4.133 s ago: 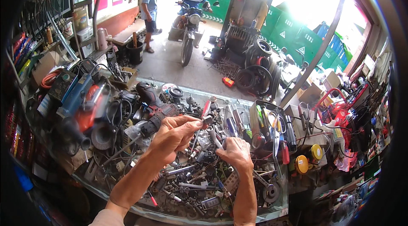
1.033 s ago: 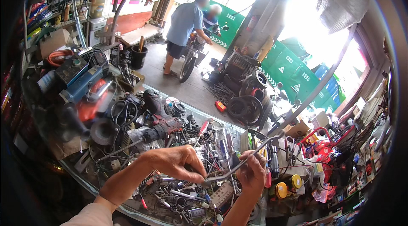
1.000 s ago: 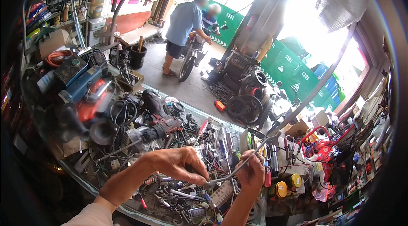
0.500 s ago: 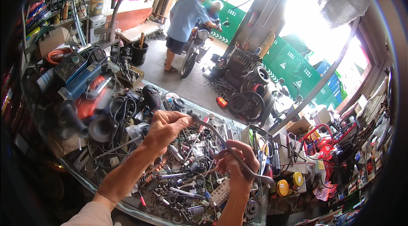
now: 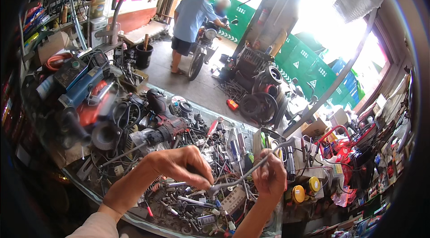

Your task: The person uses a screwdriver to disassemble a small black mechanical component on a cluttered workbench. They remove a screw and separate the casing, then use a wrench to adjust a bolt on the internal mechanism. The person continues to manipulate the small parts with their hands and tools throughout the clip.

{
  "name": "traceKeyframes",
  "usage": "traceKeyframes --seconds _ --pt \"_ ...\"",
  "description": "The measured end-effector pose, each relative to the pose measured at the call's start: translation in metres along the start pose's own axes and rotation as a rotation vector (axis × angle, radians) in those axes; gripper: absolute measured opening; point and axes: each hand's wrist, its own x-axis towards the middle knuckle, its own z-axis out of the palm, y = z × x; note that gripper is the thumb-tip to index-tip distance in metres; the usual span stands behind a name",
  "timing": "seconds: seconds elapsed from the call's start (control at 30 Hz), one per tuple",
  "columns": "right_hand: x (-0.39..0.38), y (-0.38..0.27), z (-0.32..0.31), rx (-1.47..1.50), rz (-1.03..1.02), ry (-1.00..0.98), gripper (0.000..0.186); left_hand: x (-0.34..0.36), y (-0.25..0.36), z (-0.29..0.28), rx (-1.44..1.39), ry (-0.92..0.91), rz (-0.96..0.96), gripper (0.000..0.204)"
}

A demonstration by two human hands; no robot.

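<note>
A grey metal rod with several bends slants across in front of me, above the cluttered bench. Its thick lower-left end meets the fingertips of my left hand, which are drawn together in a pinch there. My right hand grips the rod nearer its upper-right end, between thumb and fingers. That curved end sticks out past the hand. Beneath both hands lies a dense spread of small metal parts, springs and bolts, with a beige plate among them. A dark red power drill rests just beyond my left hand.
The glass-topped bench carries screwdrivers and a red-and-blue power tool. Yellow-lidded jars stand at the right. Beyond the bench, a person in a blue shirt stands by a motorcycle, with another person behind it. Tyres lie right of them.
The rod has been turned round: its left end has swung down toward me and its right end up. My left hand has come down and nearer, uncovering the drill.
</note>
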Motion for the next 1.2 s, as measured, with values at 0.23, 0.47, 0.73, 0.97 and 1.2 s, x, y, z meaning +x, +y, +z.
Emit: traceKeyframes --seconds 0.23,0.47,0.73,0.97,1.2 --pt "0.007 0.023 -0.004 0.024 -0.121 -0.025 0.041 0.001 -0.009 -0.003 -0.855 0.473 0.165 0.024" --pt "-0.002 0.038 0.033 -0.525 -0.491 0.088 0.036 0.0 -0.004 -0.012 -0.871 0.872 -0.029 0.017" --pt "-0.026 0.035 0.043 -0.955 -0.607 0.176 0.023 -0.008 -0.009 -0.016 0.591 0.676 -0.206 0.013" --pt "-0.017 0.003 0.029 -0.684 -0.421 0.297 0.028 -0.005 -0.018 -0.008 0.191 -0.117 -0.046 0.021" --pt "0.003 0.008 -0.002 0.145 -0.196 0.003 0.038 -0.005 -0.011 -0.004 -0.361 0.219 0.149 0.016"
